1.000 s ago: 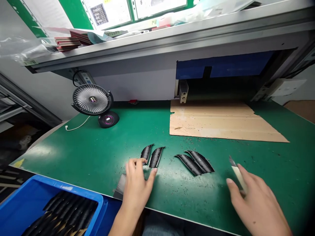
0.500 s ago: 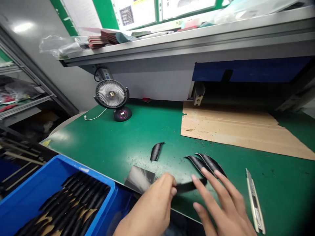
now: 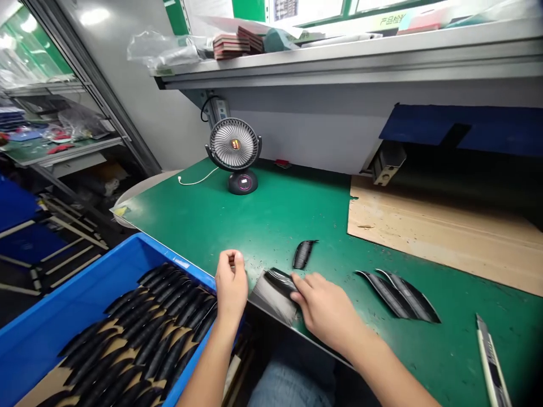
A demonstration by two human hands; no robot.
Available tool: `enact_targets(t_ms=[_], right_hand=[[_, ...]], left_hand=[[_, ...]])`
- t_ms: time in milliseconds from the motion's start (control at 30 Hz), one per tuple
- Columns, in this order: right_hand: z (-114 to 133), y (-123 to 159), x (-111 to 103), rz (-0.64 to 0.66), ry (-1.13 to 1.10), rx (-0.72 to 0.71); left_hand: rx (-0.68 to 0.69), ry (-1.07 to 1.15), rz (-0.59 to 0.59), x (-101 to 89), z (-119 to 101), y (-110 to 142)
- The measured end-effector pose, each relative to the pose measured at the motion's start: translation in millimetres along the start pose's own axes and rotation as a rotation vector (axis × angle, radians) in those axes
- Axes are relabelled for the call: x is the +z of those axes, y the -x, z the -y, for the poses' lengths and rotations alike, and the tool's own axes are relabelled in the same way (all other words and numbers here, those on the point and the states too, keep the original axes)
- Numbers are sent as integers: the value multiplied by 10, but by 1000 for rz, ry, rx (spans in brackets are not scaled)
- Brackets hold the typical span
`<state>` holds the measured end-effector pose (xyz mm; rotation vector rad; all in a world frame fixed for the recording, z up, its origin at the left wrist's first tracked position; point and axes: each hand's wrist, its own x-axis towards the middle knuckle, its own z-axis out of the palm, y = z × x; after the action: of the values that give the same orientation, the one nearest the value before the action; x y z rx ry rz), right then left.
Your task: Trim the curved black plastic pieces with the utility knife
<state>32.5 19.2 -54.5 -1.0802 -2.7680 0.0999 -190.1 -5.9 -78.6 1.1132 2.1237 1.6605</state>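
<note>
My right hand (image 3: 324, 302) grips the right end of a curved black plastic piece (image 3: 278, 280) between thumb and fingers. That piece lies on or just over a grey, scuffed flat plate (image 3: 269, 302) at the table's front edge. To the left of the plate, my left hand (image 3: 231, 277) is raised with its fingers curled towards the thumb; nothing shows in it. A small curved black piece (image 3: 303, 254) rests behind the plate. Two longer black pieces (image 3: 399, 294) lie side by side to the right of my right hand.
A blue bin (image 3: 144, 240) at front left holds rows of similar black pieces on cardboard. A utility knife (image 3: 492, 362) lies at right. Farther back are a small fan (image 3: 235, 150) and a cardboard sheet (image 3: 424, 226), beneath an overhead shelf (image 3: 318, 65).
My left hand has let go of the black piece and moved left. My right hand, spread before, now grips that piece at the plate. The view has swung left.
</note>
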Motion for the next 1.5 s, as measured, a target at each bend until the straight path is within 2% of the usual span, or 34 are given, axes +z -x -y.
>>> enact_targets(t_ms=[100, 167, 267, 367, 467, 633, 767, 933, 1067, 1200, 1333, 1500], right_hand=[[6, -70, -55, 40, 12, -45], [66, -38, -45, 18, 78, -65], [234, 4, 34, -35, 179, -80], [348, 93, 92, -19, 190, -120], [360, 183, 94, -48, 206, -161], [368, 106, 97, 20, 137, -122], [363, 95, 47, 2, 139, -116], [367, 13, 4, 89, 81, -46], [338, 26, 19, 44, 183, 5], [369, 30, 70, 39, 163, 58], [340, 63, 99, -18, 164, 80], [321, 66, 111, 23, 133, 97]], left_hand=[[-6, 66, -144, 155, 133, -18], [12, 112, -220, 222, 155, 23], [65, 171, -320, 268, 153, 76], [121, 227, -374, 277, 165, 97], [179, 272, -391, 274, 188, 106], [258, 328, -432, 284, 212, 113], [289, 364, -441, 303, 228, 114], [299, 367, -442, 303, 231, 119], [296, 342, -432, 299, 228, 122], [284, 303, -435, 299, 227, 126], [283, 290, -415, 289, 234, 126], [283, 273, -402, 274, 233, 127]])
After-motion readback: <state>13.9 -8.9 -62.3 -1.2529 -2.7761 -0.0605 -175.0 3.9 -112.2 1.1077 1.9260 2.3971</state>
